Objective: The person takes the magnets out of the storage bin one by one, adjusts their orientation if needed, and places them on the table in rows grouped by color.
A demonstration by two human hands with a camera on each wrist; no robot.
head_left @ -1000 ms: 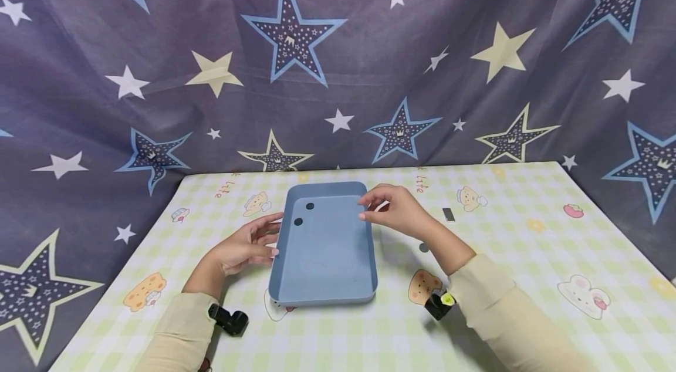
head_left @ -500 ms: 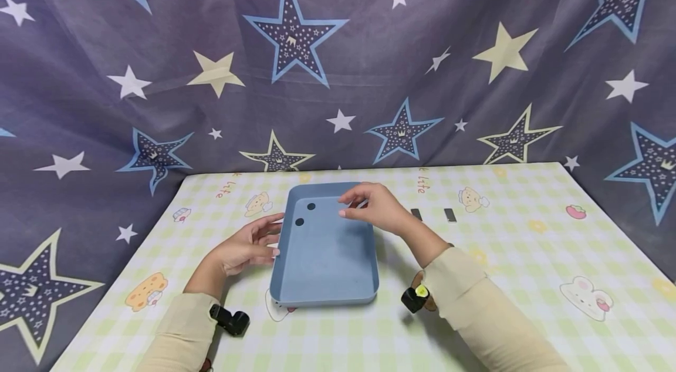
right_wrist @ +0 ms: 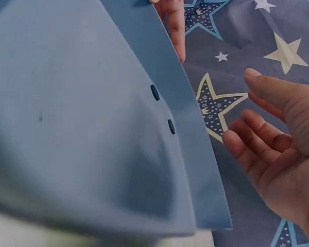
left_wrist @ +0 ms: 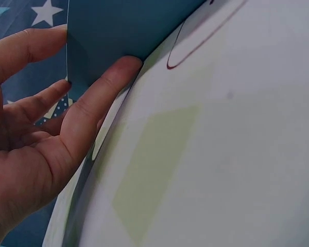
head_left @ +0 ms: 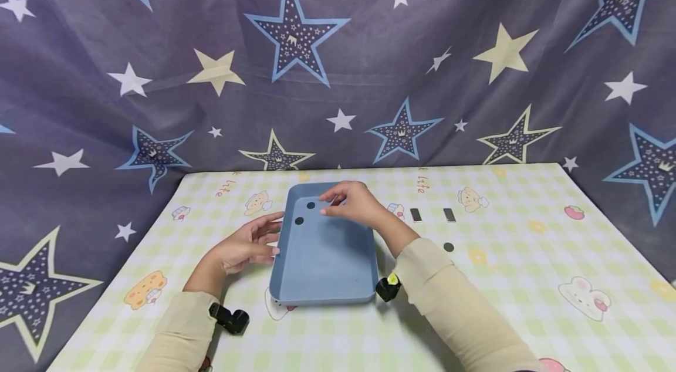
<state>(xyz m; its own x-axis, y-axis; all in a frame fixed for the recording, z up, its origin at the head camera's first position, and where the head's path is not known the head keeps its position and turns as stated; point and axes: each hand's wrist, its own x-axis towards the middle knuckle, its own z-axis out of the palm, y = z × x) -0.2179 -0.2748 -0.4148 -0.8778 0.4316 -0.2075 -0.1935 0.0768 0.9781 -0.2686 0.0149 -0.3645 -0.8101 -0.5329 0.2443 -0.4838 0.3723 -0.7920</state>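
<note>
A blue rectangular tray lies on the table, with two small dark discs on its floor near the far left corner. My left hand touches the tray's left outer wall; the left wrist view shows its thumb laid against that blue side and fingertips at the edge. Above the tray's far part hovers my right hand, fingers loosely bent beside the discs. Nothing shows between its fingers in the right wrist view, where the discs sit along the tray's inner wall.
Right of the tray, two small dark rectangular pieces lie on the checked tablecloth. Nearer to me is another dark disc. A star-patterned curtain hangs behind the table.
My right hand has moved left from the tray's right rim to over the tray, near the discs. Its arm has uncovered a rectangular piece and the disc on the cloth. The left hand stays put.
</note>
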